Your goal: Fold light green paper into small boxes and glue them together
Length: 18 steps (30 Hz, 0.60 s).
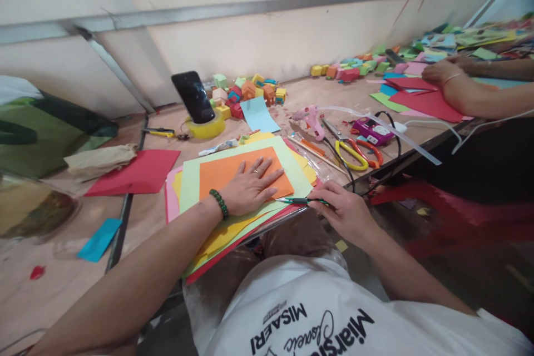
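Right hand (344,212) pinched shut on a green pen (298,200), tip lying at the near edge of the paper stack. Left hand (249,184) flat, fingers spread, pressing the orange sheet (225,171) on top of the stack of coloured paper (189,178); it grips nothing.

Risk: the stack overhangs the table edge (417,157) toward the lap; if the palm eases, loose sheets could slide off or skew under the pen.

Close on the right: scissors (354,153), pink glue gun (312,119), black cable (394,139), crowding that side. Behind: phone (192,95) propped in a tape roll (207,127), paper blocks (246,92). Another person's hand (442,71) on red paper (429,103), well apart.
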Available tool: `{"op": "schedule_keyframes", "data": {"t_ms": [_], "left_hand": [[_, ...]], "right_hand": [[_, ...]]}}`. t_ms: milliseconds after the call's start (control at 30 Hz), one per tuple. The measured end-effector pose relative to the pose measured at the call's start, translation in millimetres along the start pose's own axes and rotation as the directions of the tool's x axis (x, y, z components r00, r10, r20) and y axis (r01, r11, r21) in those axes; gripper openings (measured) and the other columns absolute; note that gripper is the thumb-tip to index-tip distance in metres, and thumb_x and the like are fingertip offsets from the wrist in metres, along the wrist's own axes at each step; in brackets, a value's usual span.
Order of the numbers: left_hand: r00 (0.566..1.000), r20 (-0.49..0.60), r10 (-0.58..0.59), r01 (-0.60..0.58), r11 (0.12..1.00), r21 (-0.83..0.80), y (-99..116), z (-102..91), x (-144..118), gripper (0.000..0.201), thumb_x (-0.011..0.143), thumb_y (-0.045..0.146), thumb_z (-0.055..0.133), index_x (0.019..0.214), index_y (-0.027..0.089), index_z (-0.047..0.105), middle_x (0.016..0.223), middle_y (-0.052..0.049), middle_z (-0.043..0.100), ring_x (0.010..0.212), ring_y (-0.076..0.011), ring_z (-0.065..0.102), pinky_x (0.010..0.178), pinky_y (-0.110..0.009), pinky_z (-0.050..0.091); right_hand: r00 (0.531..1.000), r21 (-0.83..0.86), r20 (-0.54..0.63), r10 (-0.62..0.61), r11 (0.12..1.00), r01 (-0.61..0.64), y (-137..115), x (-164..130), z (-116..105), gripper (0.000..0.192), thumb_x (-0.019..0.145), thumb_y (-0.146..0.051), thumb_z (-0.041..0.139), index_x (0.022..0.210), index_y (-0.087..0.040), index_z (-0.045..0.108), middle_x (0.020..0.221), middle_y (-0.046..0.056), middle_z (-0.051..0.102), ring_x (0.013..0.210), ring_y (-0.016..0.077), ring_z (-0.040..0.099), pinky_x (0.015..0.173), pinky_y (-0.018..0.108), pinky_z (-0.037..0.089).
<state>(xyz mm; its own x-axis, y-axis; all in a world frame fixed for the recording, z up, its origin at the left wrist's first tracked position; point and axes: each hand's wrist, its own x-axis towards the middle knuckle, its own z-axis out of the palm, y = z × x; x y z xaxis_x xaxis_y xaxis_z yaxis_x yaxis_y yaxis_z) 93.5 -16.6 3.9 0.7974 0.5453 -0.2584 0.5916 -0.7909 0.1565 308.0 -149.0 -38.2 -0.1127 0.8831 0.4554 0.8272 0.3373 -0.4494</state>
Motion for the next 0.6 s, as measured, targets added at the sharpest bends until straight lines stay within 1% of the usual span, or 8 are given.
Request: {"op": "schedule_keyframes", "data": {"t_ms": [67,167,333,467,533,600], "left_hand": [[1.000,-0.007,0.000,0.000,1.000,-0.002,0.0,0.1,0.3,0.058,0.096,0.054,0.016,0.151,0.033,0.018,0.160,-0.007,0.006,0.147,-0.0292,0.004,0.112,-0.061,0.009],[1.000,-0.014,0.012,-0.012,1.000,0.011,0.0,-0.5,0.1,0.058,0.096,0.054,0.015,0.151,0.033,0.018,0.160,-0.008,0.006,0.147,-0.0285,0.004,0.112,-0.061,0.009],[1.000,-0.016,0.007,-0.007,1.000,0.008,-1.7,2.6,0.7,0.059,0.096,0.055,0.015,0.150,0.032,0.018,0.160,-0.009,0.007,0.147,-0.0285,0.003,0.112,-0.061,0.010],[0.999,-0.044,0.029,-0.029,1.000,0.002,-1.1,6.5,3.1,0.060,0.096,0.055,0.016,0.150,0.032,0.019,0.160,-0.009,0.007,0.147,-0.0297,0.004,0.111,-0.062,0.010],[0.999,-0.042,0.026,-0.026,1.000,-0.009,0.9,1.7,1.1,0.060,0.096,0.055,0.017,0.151,0.031,0.017,0.160,-0.009,0.007,0.147,-0.0291,0.004,0.112,-0.061,0.010],[0.999,-0.037,0.011,-0.012,1.000,-0.026,1.3,-8.1,-5.5,0.060,0.096,0.053,0.015,0.151,0.030,0.015,0.161,-0.007,0.006,0.148,-0.0270,0.003,0.113,-0.058,0.009]], "right_hand": [[1.000,-0.004,-0.025,-0.015,1.000,0.015,-1.3,-0.4,1.4,0.021,0.095,-0.033,0.049,0.094,-0.021,0.067,0.089,0.005,0.066,0.077,0.0148,0.066,0.064,0.024,0.050],[0.999,0.000,-0.031,-0.026,1.000,0.026,-3.9,-0.5,3.3,0.020,0.094,-0.032,0.051,0.095,-0.021,0.067,0.089,0.004,0.066,0.077,0.0145,0.066,0.066,0.024,0.050],[0.994,-0.036,-0.075,-0.085,0.996,0.082,-11.7,1.1,9.5,0.022,0.095,-0.031,0.048,0.092,-0.020,0.067,0.081,0.004,0.065,0.069,0.0130,0.064,0.060,0.022,0.048],[0.996,-0.034,-0.060,-0.070,0.997,0.068,-12.8,-1.2,17.5,0.021,0.095,-0.031,0.050,0.095,-0.020,0.067,0.083,0.003,0.064,0.070,0.0128,0.064,0.062,0.022,0.048],[0.996,-0.031,-0.058,-0.062,0.998,0.060,-11.3,-2.6,19.8,0.021,0.095,-0.031,0.050,0.095,-0.020,0.068,0.083,0.004,0.064,0.071,0.0130,0.064,0.063,0.022,0.048],[0.996,-0.033,-0.066,-0.064,0.998,0.062,-9.7,-3.4,20.7,0.021,0.095,-0.031,0.050,0.095,-0.020,0.068,0.083,0.004,0.064,0.070,0.0129,0.064,0.062,0.022,0.048]]}}
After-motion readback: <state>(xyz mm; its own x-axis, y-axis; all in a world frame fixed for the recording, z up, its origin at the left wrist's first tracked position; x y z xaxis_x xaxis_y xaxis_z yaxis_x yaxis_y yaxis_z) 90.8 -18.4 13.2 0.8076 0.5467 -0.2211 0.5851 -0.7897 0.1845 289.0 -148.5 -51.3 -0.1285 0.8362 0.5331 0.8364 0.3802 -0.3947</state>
